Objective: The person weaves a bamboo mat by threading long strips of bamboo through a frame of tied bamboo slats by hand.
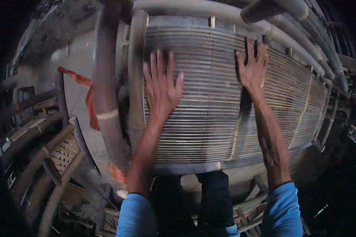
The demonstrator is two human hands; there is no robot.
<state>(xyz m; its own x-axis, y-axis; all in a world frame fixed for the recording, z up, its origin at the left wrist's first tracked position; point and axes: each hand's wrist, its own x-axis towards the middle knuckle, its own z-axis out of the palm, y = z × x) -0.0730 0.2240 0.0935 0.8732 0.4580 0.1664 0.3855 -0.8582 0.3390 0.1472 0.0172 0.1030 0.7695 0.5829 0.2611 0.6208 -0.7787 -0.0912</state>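
Both my arms, in blue sleeves, reach forward over a slatted panel (194,130) made of many thin, closely spaced strips. Thin cords cross the strips and seem to tie them together. My left hand (160,85) is spread flat over the panel's left part, its fingers pointing away from me. Farther right, my right hand (252,67) is also spread, near the panel's far edge, with its thumb held apart. Neither hand holds anything. Whether the palms press on the strips or hover just above them, I cannot tell.
A thick bamboo pole (106,79) stands left of the panel, with orange cloth (91,102) beside it. Along the far side runs a bamboo rail (194,7); another pole end (253,15) juts in at upper right. A small slatted bamboo frame (63,154) lies at lower left.
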